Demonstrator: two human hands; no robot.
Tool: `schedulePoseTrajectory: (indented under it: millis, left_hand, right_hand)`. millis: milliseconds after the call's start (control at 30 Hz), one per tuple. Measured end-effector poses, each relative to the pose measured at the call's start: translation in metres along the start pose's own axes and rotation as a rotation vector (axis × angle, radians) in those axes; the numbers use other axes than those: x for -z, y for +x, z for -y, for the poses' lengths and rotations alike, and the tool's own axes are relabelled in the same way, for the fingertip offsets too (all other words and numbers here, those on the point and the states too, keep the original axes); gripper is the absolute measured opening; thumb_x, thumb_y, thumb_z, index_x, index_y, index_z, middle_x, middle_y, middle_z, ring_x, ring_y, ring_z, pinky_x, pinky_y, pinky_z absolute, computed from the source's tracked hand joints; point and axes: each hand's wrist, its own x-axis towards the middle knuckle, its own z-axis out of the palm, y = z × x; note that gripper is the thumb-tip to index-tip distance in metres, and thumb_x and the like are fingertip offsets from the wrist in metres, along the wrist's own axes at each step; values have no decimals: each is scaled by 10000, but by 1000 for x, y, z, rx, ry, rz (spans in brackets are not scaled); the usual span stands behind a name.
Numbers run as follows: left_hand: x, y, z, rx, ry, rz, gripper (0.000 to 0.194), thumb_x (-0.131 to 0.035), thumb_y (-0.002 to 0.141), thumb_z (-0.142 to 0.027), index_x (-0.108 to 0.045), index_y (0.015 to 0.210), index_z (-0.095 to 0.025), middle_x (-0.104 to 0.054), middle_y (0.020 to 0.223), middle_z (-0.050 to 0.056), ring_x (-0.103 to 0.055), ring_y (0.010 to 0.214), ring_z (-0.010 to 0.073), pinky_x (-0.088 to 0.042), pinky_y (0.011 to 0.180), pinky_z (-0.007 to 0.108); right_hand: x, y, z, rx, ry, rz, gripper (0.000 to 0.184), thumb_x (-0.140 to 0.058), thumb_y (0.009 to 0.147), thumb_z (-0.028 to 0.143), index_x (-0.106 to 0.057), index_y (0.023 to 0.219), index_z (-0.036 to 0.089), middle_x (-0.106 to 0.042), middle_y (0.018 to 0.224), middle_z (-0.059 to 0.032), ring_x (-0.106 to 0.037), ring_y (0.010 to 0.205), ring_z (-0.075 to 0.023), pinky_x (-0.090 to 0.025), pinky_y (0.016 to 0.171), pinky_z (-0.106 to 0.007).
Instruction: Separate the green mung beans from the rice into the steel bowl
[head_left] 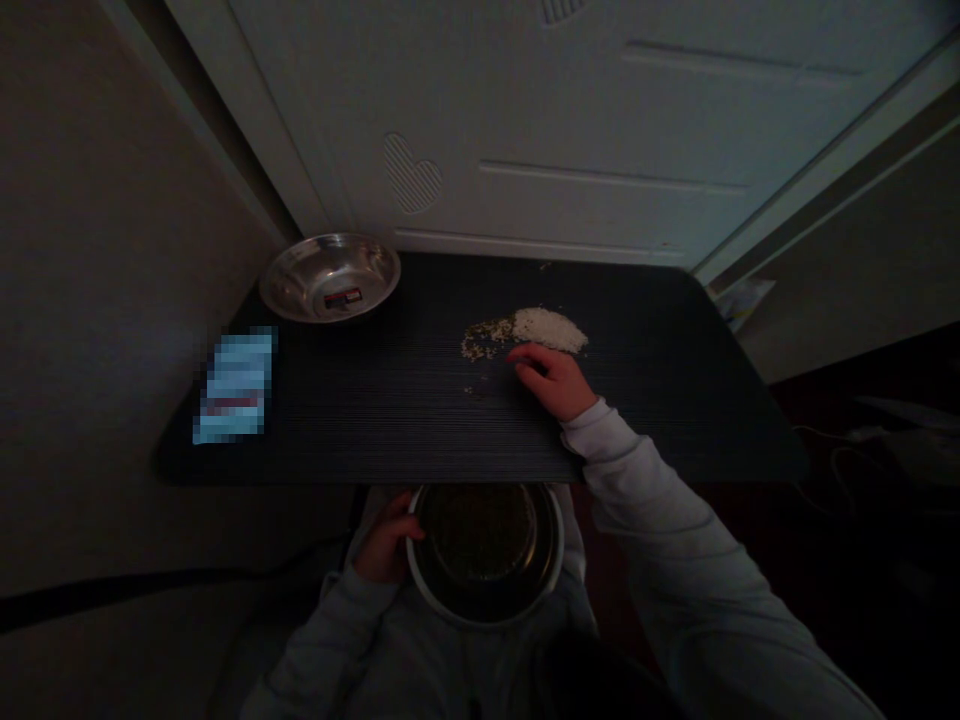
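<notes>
On the dark table lies a small heap of pale grains (pixel 551 328), probably rice, with darker greenish grains (pixel 495 330) mixed in at its left end. Just in front of the heap is my right hand (pixel 553 380), its fingers curled toward the thumb near the scattered grains. Whether a few grains sit between the fingertips is too dark to see. Below the table edge, my left hand (pixel 388 540) grips the left rim of a metal bowl (pixel 551 575) on my lap. Dark greenish contents cover the bowl's bottom, too dim to name.
A shiny steel basin (pixel 330 280) with a label inside stands at the table's (pixel 360 420) back left corner. In front of it lies a blurred light-blue item (pixel 236 385). A white door (pixel 525 130) rises behind the table. Cables (pixel 840 440) are at the right.
</notes>
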Motion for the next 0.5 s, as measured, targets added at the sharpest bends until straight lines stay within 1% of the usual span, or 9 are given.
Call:
schedulePoseTrajectory:
  millis: [100, 200, 300, 433, 500]
  left_hand:
    - [-1, -1, -1, -1, -5, 2, 398, -428, 398, -4, -647, 685, -171, -622, 493, -19, -568, 561, 173, -375, 493, 260]
    - [-2, -2, -2, -8, 5, -2, 382, -432, 398, -11, -647, 674, -164, -624, 497, -13, -567, 552, 179, -372, 474, 262]
    - [-2, -2, -2, -2, 16, -11, 383, -429, 392, -15, -646, 668, -167, -627, 499, -10, -566, 553, 185, -367, 460, 261]
    - [-2, -2, -2, -4, 25, -31, 377, -425, 392, -14, -644, 661, -161, -628, 501, -6, -565, 558, 186, -363, 463, 259]
    - [-3, -2, -2, -11, 33, -29, 366, -424, 390, -12, -642, 645, -158, -626, 496, -7, -563, 550, 182, -366, 471, 262]
  right_hand:
    - [0, 0, 0, -9, 3, -19, 198, -429, 683, 175, -578, 814, 173, -573, 693, -1, -504, 655, -129, -380, 612, -242]
    - [-1, 0, 0, 15, 2, 3, 201, -434, 682, 173, -577, 822, 175, -575, 701, -1, -506, 659, -127, -379, 619, -242]
    - [-1, 0, 0, 17, 3, 26, 203, -435, 685, 174, -578, 829, 177, -570, 671, 5, -501, 624, -119, -377, 598, -235]
    - [-1, 0, 1, 8, 17, 7, 205, -433, 685, 172, -577, 831, 184, -571, 671, 8, -503, 641, -122, -375, 595, -234]
    - [-1, 0, 1, 14, 9, 19, 203, -437, 684, 174, -578, 829, 181, -571, 671, 7, -503, 649, -123, -373, 599, -233]
